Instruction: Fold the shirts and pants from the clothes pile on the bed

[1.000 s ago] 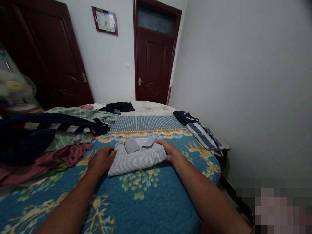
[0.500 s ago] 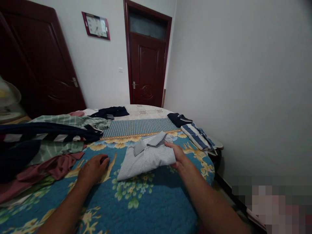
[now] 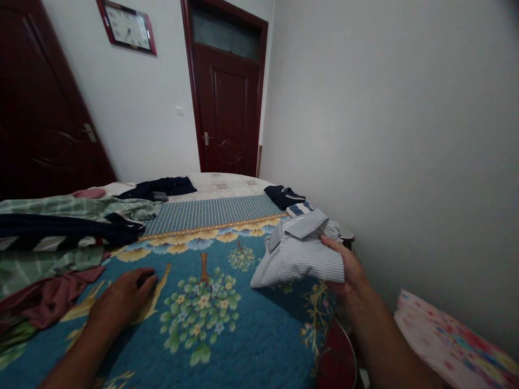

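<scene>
A folded grey-and-white striped shirt (image 3: 302,256) with a grey collar is held up over the right side of the blue patterned cover (image 3: 243,335). My right hand (image 3: 344,265) grips its right edge, thumb on top and the other fingers hidden beneath. Behind the shirt, a blue-and-white striped folded garment (image 3: 299,208) is partly covered from view, beside a folded navy garment (image 3: 284,196). My left hand (image 3: 125,294) hovers low at the left of the cover, fingers loosely curled and apart, holding nothing.
Loose clothes lie heaped at the left, among them a green checked garment (image 3: 81,206), a dark red one (image 3: 52,297) and a navy one (image 3: 172,186). A red round stool (image 3: 336,356) and a pink floral item (image 3: 450,335) are at the lower right, by the wall.
The view has turned to the right. My right hand has carried the striped shirt rightward, where it now overlaps the blue-and-white garment. My left hand stays empty.
</scene>
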Tool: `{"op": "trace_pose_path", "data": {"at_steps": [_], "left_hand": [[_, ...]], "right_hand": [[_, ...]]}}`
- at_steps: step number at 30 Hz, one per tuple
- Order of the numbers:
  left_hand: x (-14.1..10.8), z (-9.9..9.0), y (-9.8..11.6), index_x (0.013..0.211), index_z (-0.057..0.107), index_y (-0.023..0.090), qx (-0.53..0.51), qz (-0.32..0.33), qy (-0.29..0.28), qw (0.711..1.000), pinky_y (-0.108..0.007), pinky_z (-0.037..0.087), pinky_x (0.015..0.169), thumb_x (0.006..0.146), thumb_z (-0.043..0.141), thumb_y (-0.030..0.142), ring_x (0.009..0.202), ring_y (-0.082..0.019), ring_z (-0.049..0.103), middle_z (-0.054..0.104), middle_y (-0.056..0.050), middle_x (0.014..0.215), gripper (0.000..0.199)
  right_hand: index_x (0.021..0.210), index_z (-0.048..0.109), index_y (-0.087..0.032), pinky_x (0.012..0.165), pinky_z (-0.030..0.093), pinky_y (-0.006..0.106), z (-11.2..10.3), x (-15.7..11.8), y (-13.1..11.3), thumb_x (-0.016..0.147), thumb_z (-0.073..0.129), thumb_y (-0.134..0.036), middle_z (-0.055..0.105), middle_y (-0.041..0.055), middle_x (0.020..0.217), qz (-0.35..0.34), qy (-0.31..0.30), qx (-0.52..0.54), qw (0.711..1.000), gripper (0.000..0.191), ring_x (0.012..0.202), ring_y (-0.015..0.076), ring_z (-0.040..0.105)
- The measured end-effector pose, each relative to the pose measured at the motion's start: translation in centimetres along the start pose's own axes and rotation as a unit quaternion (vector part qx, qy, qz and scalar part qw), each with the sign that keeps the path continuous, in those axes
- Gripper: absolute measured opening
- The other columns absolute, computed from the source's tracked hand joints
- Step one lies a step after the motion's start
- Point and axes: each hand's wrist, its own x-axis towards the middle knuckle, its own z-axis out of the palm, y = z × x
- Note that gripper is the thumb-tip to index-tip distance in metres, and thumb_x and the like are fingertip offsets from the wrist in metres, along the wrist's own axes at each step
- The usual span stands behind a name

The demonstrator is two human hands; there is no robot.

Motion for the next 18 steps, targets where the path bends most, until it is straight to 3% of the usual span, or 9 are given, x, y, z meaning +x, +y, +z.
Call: {"op": "trace_pose_path", "data": {"at_steps": [4,7,14,18], "left_hand": [[0.1,0.3,-0.2,0.115,0.076,0.027,0.001,0.003,0.008,1.000,-0.045,0.055,0.104,0.091,0.047,0.057,0.114,-0.034,0.073,0.079,-0.010,0.125,0.049],[-0.1,0.2,-0.2,0.112,0.077,0.026,-0.015,0.005,0.017,1.000,-0.047,0.055,0.103,0.088,0.048,0.059,0.112,-0.036,0.073,0.079,-0.012,0.122,0.050],[-0.6,0.0,0.3,0.108,0.075,0.029,-0.055,-0.008,0.019,0.998,-0.048,0.052,0.107,0.083,0.048,0.061,0.116,-0.036,0.072,0.079,-0.012,0.121,0.049],[-0.8,0.5,-0.4,0.111,0.076,0.030,-0.059,-0.010,0.028,0.998,-0.046,0.053,0.104,0.083,0.047,0.064,0.115,-0.035,0.073,0.080,-0.010,0.118,0.052]], "right_hand": [[0.111,0.073,-0.025,0.097,0.064,0.054,-1.2,2.4,-2.2,0.083,0.069,-0.033,0.079,0.0127,0.117,-0.052,0.022,-0.010,0.998,0.029,0.114,0.0347,0.076],[0.110,0.072,-0.023,0.097,0.064,0.052,-0.2,6.5,-4.3,0.087,0.064,-0.030,0.079,0.0119,0.115,-0.088,0.023,0.001,0.996,0.025,0.112,0.0320,0.076],[0.120,0.065,-0.018,0.090,0.065,0.044,8.0,22.0,-11.3,0.097,0.046,-0.013,0.079,0.0063,0.104,-0.164,0.037,0.128,0.977,0.031,0.092,0.0199,0.078],[0.126,0.064,-0.018,0.094,0.064,0.042,10.8,30.5,-12.4,0.100,0.047,-0.015,0.078,0.0066,0.110,-0.201,0.033,0.192,0.960,0.031,0.098,0.0187,0.077]]}}
